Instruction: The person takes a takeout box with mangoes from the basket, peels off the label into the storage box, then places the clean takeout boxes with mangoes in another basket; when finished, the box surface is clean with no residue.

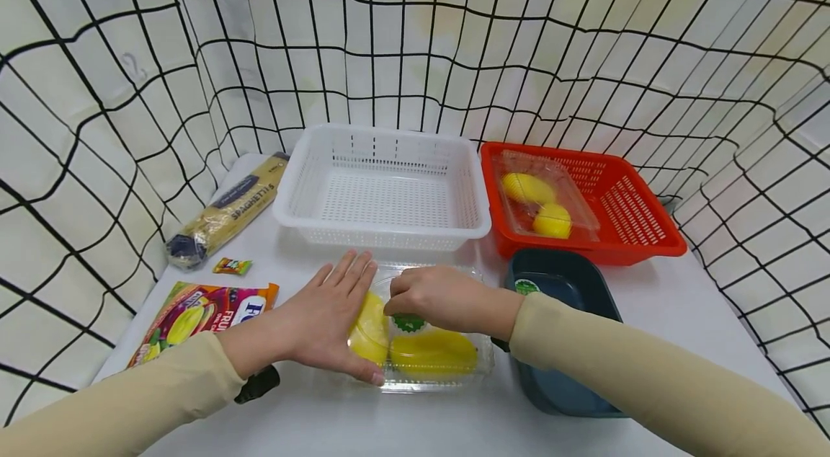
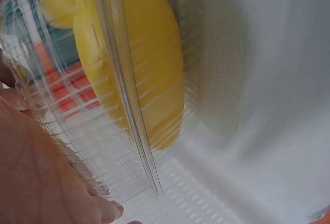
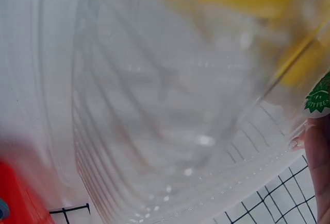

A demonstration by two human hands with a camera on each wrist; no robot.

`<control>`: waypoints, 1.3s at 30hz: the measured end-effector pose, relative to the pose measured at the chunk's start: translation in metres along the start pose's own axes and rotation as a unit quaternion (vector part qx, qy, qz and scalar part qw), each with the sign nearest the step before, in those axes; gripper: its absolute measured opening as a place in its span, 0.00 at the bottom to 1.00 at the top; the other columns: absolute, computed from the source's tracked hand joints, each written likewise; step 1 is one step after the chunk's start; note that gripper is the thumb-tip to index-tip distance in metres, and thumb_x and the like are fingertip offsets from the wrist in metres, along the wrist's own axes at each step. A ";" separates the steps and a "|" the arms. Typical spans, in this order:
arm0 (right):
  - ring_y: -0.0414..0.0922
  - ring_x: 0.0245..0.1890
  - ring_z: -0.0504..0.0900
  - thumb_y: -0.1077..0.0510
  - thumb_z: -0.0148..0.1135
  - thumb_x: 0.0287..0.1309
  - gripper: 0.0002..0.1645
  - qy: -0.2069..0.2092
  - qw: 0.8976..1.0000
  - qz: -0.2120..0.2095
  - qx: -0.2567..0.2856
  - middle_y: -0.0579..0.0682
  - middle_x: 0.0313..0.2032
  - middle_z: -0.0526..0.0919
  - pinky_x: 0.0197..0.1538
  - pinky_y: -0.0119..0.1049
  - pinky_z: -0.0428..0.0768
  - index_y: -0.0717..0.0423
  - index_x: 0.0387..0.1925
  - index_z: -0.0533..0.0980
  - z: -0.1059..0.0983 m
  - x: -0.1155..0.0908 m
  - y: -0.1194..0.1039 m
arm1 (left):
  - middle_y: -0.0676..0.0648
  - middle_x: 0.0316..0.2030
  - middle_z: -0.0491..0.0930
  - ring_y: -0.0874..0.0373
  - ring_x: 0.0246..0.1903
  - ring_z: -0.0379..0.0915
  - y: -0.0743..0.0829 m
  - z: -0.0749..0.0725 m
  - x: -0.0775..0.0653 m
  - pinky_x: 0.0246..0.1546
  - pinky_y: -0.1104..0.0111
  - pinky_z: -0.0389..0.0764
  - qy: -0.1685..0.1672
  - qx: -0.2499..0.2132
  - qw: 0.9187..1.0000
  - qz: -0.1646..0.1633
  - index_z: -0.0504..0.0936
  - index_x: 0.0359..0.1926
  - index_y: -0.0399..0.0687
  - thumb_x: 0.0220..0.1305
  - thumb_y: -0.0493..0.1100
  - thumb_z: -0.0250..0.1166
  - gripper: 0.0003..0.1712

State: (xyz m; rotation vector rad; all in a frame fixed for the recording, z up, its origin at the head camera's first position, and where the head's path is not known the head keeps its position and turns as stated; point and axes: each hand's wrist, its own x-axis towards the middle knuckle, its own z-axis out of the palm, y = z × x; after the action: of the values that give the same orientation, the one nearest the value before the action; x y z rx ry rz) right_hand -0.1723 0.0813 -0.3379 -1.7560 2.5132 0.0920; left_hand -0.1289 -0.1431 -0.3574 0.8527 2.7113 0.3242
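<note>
A clear plastic clamshell box (image 1: pixel 454 381) lies on the white table with yellow fruit-like pieces (image 1: pixel 433 352) inside. My left hand (image 1: pixel 331 316) lies on its left part, fingers spread and straight. The left wrist view shows a smooth, oblong yellow piece (image 2: pixel 149 64) through the ribbed plastic. Over the lid's middle, my right hand (image 1: pixel 447 298) has curled fingers and pinches a round green sticker (image 1: pixel 408 322). In the right wrist view the green-and-white sticker (image 3: pixel 317 100) sits at the fingertips, close to the lid; whether it is stuck down I cannot tell.
Behind the box stands a white basket (image 1: pixel 382 226). A red basket (image 1: pixel 635 251) at right holds another clear box (image 1: pixel 583 215) with yellow pieces. A dark teal bin (image 1: pixel 541 385) contains another green sticker (image 1: pixel 527 286). Leftward lie spaghetti (image 1: pixel 233 208), a small wrapped candy (image 1: pixel 232 267) and a colourful bag (image 1: pixel 201 316).
</note>
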 end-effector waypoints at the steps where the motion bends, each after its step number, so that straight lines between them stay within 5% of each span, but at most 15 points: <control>1: 0.37 0.51 0.86 0.55 0.73 0.59 0.23 0.003 1.000 -0.009 -0.018 0.42 0.49 0.89 0.57 0.25 0.82 0.44 0.57 0.85 0.000 0.000 0.000 | 0.32 0.81 0.41 0.32 0.80 0.36 0.000 0.000 0.000 0.75 0.33 0.48 0.000 0.000 1.000 0.001 0.49 0.79 0.31 0.42 0.86 0.64 0.81; 6: 0.37 0.51 0.87 0.53 0.75 0.57 0.22 0.010 0.997 -0.026 -0.065 0.42 0.49 0.90 0.55 0.26 0.83 0.45 0.54 0.86 0.000 0.001 -0.002 | 0.32 0.81 0.41 0.31 0.80 0.36 0.000 0.000 0.000 0.76 0.34 0.48 0.000 0.000 1.000 0.001 0.48 0.79 0.30 0.43 0.85 0.64 0.81; 13: 0.33 0.37 0.90 0.52 0.75 0.58 0.12 0.034 0.986 -0.060 -0.151 0.39 0.40 0.92 0.43 0.23 0.85 0.44 0.45 0.88 -0.002 -0.003 -0.004 | 0.31 0.81 0.41 0.31 0.80 0.36 0.001 0.002 0.000 0.76 0.34 0.48 0.007 0.006 1.000 -0.001 0.48 0.79 0.30 0.43 0.84 0.66 0.81; 21: 0.36 0.41 0.91 0.55 0.74 0.58 0.14 0.047 0.998 -0.018 0.034 0.42 0.40 0.92 0.48 0.22 0.84 0.50 0.46 0.89 -0.007 -0.010 0.004 | 0.32 0.81 0.42 0.31 0.80 0.36 0.000 0.002 0.000 0.76 0.34 0.48 0.005 0.001 1.000 -0.004 0.49 0.79 0.31 0.41 0.85 0.65 0.81; 26: 0.38 0.42 0.91 0.58 0.73 0.59 0.11 0.064 0.990 0.012 0.128 0.45 0.38 0.92 0.49 0.22 0.83 0.54 0.44 0.89 -0.007 -0.014 0.010 | 0.32 0.81 0.43 0.31 0.80 0.37 0.000 0.000 0.000 0.75 0.33 0.49 0.005 -0.004 1.000 -0.002 0.49 0.79 0.31 0.41 0.86 0.64 0.81; 39: 0.38 0.40 0.91 0.59 0.74 0.58 0.10 0.093 0.958 0.116 0.244 0.47 0.38 0.92 0.45 0.24 0.85 0.54 0.43 0.90 -0.013 -0.031 0.016 | 0.31 0.81 0.43 0.31 0.80 0.37 0.002 -0.001 0.000 0.75 0.33 0.49 0.007 -0.002 1.000 -0.003 0.49 0.79 0.30 0.41 0.86 0.64 0.82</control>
State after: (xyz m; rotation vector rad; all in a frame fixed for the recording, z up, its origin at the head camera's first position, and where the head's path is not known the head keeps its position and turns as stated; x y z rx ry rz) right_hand -0.1773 0.1143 -0.3223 -1.3252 2.5534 -0.6523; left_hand -0.1282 -0.1412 -0.3557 0.8455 2.7241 0.3345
